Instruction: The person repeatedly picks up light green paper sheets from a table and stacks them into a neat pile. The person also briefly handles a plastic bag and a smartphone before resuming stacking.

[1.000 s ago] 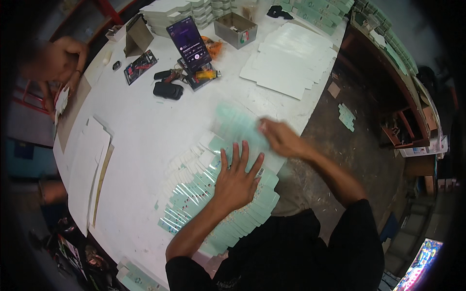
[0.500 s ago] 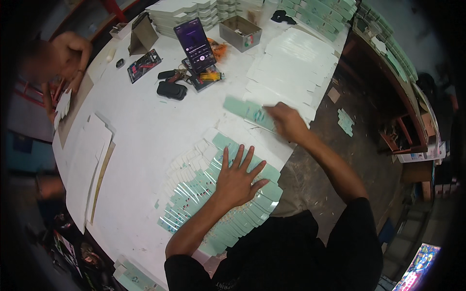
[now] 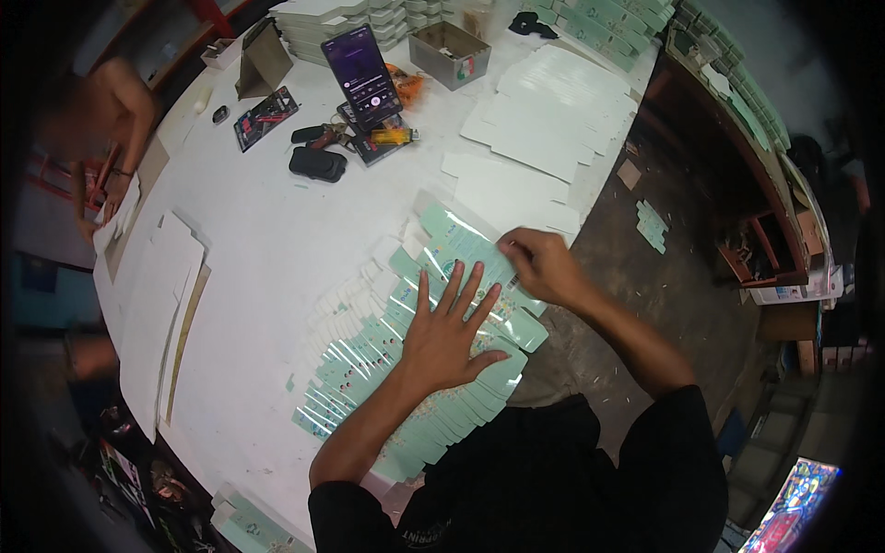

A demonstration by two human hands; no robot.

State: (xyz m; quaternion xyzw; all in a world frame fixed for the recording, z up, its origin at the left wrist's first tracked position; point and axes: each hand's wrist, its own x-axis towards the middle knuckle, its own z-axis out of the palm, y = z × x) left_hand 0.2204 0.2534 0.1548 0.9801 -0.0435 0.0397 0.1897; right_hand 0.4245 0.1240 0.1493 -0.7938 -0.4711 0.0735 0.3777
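A white bench (image 3: 258, 249) seen from above. At the left edge lie white sheets (image 3: 157, 304). In the middle, a fanned row of pale green flat cartons (image 3: 369, 359) runs diagonally toward the person. The left hand (image 3: 447, 336) lies flat on the row, fingers spread. The right hand (image 3: 544, 263) pinches the top carton (image 3: 452, 241) by its right edge. Farther back stands a phone (image 3: 361, 76).

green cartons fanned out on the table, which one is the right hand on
The top carton at the far end of the fanned row; the right hand pinches its edge, while the left hand lies flat on those below.
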